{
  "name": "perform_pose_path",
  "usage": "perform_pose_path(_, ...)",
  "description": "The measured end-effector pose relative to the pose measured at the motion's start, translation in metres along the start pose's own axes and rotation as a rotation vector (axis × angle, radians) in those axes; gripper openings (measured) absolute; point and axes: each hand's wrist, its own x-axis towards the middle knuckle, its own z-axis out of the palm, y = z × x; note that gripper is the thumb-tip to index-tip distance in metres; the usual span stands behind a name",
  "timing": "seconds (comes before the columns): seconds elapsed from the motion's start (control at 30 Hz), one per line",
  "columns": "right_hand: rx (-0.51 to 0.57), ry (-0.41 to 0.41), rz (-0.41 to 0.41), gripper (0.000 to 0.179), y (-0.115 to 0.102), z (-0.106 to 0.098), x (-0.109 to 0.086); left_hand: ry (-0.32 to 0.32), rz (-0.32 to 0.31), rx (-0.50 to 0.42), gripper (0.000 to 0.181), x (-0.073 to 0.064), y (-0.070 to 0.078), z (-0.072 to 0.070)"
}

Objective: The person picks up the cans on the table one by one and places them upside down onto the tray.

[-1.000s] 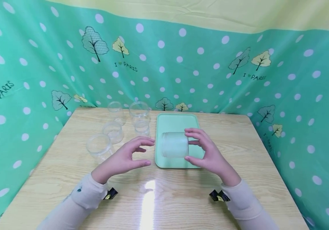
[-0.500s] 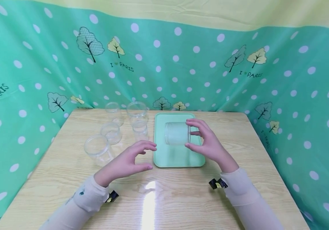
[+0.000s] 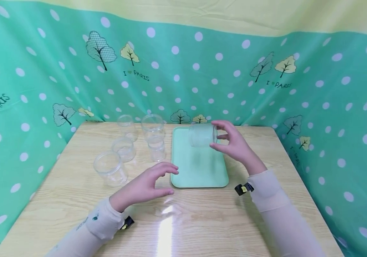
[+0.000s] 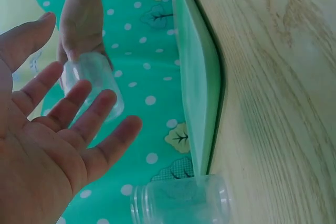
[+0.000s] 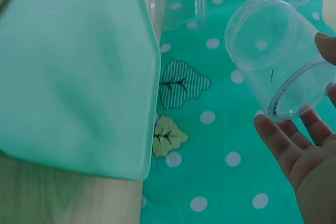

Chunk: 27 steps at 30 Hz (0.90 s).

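Note:
My right hand holds a clear plastic jar by its base end, thumb below and fingers above. The jar lies sideways in the air over the far part of a mint-green tray, its mouth facing left. In the right wrist view the jar shows a threaded rim, and the fingertips are at its base. My left hand hovers by the tray's near left corner, thumb and fingers spread apart with nothing between them. The left wrist view shows that palm bare.
Left of the tray stand several clear jars: a wide one in front, a low one, a tall narrow one, a wide one at the back and a small one. A dotted green curtain borders the wooden table.
My right hand has moved the jar away from me, from over the tray's middle to over its far end. The left hand has shifted slightly right and nearer to me, still holding nothing.

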Motion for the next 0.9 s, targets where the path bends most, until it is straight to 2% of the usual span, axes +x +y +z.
perform_pose_path(0.13, -0.018, -0.011, 0.036, 0.074, 0.005, -0.007, 0.008, -0.007, 0.000, 0.019, 0.052, -0.001, 0.001, 0.003)
perform_pose_path(0.3, -0.098, -0.019, 0.087, 0.073, 0.002, -0.017, 0.021, -0.017, -0.027, 0.040, 0.052, 0.000, 0.002, 0.003)
perform_pose_path(0.4, -0.137, -0.038, 0.147, 0.073, -0.001, -0.021, 0.030, -0.020, -0.034, 0.041, 0.052, 0.001, 0.002, 0.003)
perform_pose_path(0.63, -0.160, -0.092, 0.223, 0.072, 0.003, -0.026, 0.046, -0.017, 0.008, 0.042, 0.054, 0.000, 0.002, 0.005)
perform_pose_path(0.9, -0.297, -0.122, 0.283, 0.072, 0.006, -0.027, 0.061, -0.017, 0.023, 0.049, 0.053, 0.000, 0.001, 0.006)
